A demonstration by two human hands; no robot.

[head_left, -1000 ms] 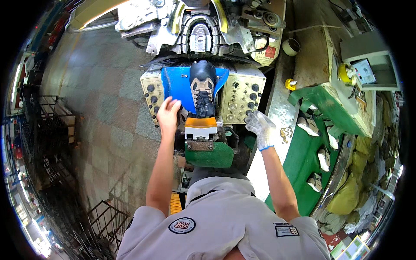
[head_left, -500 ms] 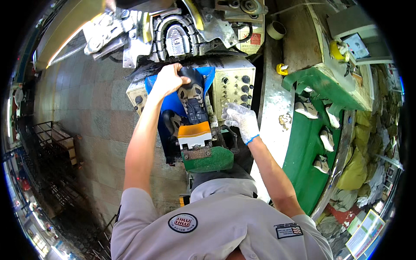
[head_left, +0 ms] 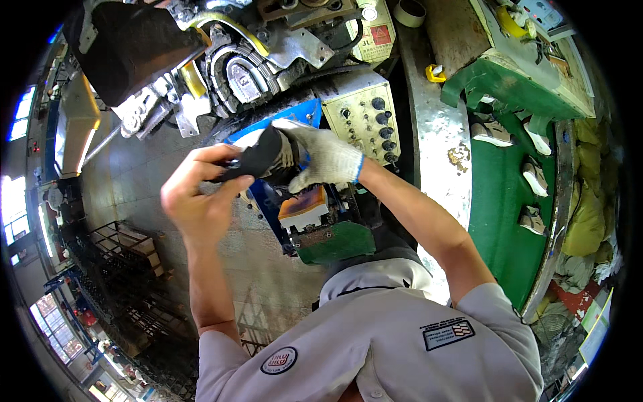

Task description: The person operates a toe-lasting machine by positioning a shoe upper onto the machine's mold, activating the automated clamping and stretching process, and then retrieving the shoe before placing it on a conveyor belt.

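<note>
At the far left, a dark metal rack (head_left: 127, 248) is standing on the floor. Next, the bare left hand (head_left: 204, 191) is pinching the black end of a dark shoe (head_left: 262, 153), its thumb below and its fingers above, closed firmly on it. Above the hands, a metal press (head_left: 244, 79) with a curved, segmented clamp is facing the person. The shoe is lying between the two hands, in front of the press and over a blue sheet (head_left: 308, 112); whether it is touching the sheet cannot be told. Below it, an orange-topped block (head_left: 303, 208) is sitting just behind a green plate (head_left: 338, 242). The right hand (head_left: 328, 157), wearing a pale knit glove with a blue cuff edge, is wrapping around the shoe's other part, thumb and fingers on opposite sides. Just beyond that hand, a cream control panel (head_left: 367, 124) is showing its black knobs. Farther right, a worn metal ledge (head_left: 439, 181) is running alongside a green belt (head_left: 502, 221), where several pale shoes (head_left: 534, 176) are resting, and at the far right olive sacks (head_left: 583, 221) are lying heaped.
</note>
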